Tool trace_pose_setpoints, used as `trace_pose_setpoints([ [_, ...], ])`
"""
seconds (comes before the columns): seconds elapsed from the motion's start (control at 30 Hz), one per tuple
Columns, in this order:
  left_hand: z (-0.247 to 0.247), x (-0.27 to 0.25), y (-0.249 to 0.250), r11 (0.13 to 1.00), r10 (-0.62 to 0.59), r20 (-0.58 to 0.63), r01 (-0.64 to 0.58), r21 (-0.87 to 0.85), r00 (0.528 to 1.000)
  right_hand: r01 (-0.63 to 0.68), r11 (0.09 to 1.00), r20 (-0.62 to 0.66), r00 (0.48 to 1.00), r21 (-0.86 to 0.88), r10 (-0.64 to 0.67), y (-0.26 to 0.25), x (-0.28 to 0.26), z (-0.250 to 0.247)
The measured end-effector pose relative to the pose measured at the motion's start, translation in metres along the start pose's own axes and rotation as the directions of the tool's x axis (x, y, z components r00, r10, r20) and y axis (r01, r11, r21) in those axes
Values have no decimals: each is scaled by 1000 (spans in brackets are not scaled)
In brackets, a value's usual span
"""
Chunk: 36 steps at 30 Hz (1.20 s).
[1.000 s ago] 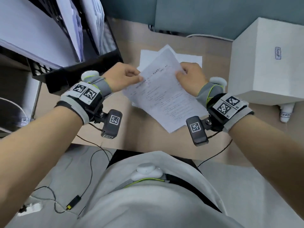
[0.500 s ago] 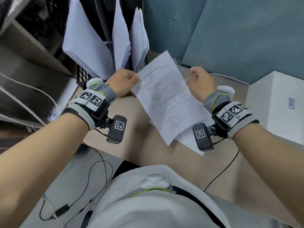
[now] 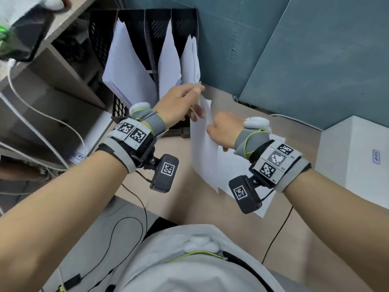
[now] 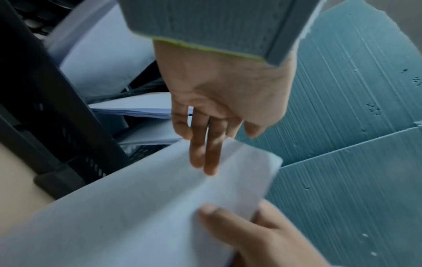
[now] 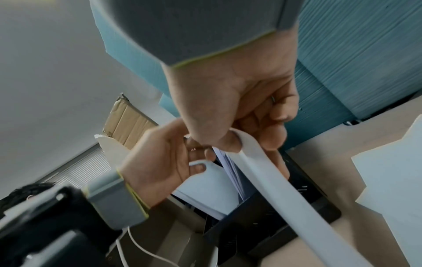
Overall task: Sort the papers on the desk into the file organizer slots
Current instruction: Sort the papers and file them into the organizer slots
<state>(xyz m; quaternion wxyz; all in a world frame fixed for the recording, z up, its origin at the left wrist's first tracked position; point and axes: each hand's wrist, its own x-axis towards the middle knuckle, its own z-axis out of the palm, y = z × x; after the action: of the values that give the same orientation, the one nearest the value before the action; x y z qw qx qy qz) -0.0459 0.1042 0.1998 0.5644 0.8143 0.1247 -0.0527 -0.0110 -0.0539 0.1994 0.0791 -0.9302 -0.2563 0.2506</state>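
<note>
Paper (image 3: 205, 157) hangs almost edge-on in the head view, a single white sheet held up between both hands over the tan desk (image 3: 299, 234), just in front of the black file organizer (image 3: 147, 22). The left hand (image 3: 179, 106) pinches the sheet's upper corner right beside the papers standing in the organizer's rightmost slot; the right hand (image 3: 223, 131) grips the sheet's near edge a little lower, fingers curled round it. All three slots already hold white sheets. More loose papers (image 3: 231, 175) lie flat on the desk under the right wrist, and a white box (image 3: 355, 157) stands at the right.

From the left wrist, the left hand (image 4: 219, 101) lays two straight fingers (image 4: 205, 157) on the sheet's (image 4: 128, 207) face while the thumb sits behind its top edge. The right hand's thumb (image 4: 219, 216) presses on the sheet lower down. The organizer's dark wall (image 4: 57, 126) and its filed sheets are just to the left.

From the right wrist, the right hand (image 5: 230, 108) closes thumb and curled fingers on the sheet (image 5: 280, 191), which bends into a narrow strip. The left hand (image 5: 164, 157) pinches the paper beside it, above the organizer (image 5: 262, 225).
</note>
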Motion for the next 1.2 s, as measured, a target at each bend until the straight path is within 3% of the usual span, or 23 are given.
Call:
trace_pose_setpoints([
  [0.1, -16, 12, -34, 996, -89, -226, 86, -21, 970, 28, 1000, -23, 999, 1, -28, 9, -2, -2],
  [0.17, -25, 23, -61, 969, -116, -354, 184, 163, 928, 62, 998, -85, 995, 32, -59, 10, -4, -4],
  [0.23, -30, 32, -85, 911, -161, -407, 295, 290, 899, 85, 995, -177, 981, 58, -74, 8, -6, -6],
  [0.53, -29, 78, -99, 819, -263, -382, 414, 396, 886, 82, 983, -459, 888, 165, 3, -3, -3, -29],
  [0.73, -58, 90, -109, 825, -288, -366, 423, 374, 885, 173, 927, -567, 822, 332, 50, -23, 14, -41],
  [0.9, -71, 92, -122, 745, -332, -397, 497, 446, 855, 259, 846, -599, 796, 466, 86, -35, 45, -54],
  [1.07, -68, 93, -115, 779, -317, -386, 470, 414, 866, 270, 842, -651, 750, 466, 119, -50, 83, -72],
  [1.2, -77, 86, -114, 837, -308, -399, 445, 318, 864, 269, 809, -636, 755, 522, 160, -65, 117, -73],
])
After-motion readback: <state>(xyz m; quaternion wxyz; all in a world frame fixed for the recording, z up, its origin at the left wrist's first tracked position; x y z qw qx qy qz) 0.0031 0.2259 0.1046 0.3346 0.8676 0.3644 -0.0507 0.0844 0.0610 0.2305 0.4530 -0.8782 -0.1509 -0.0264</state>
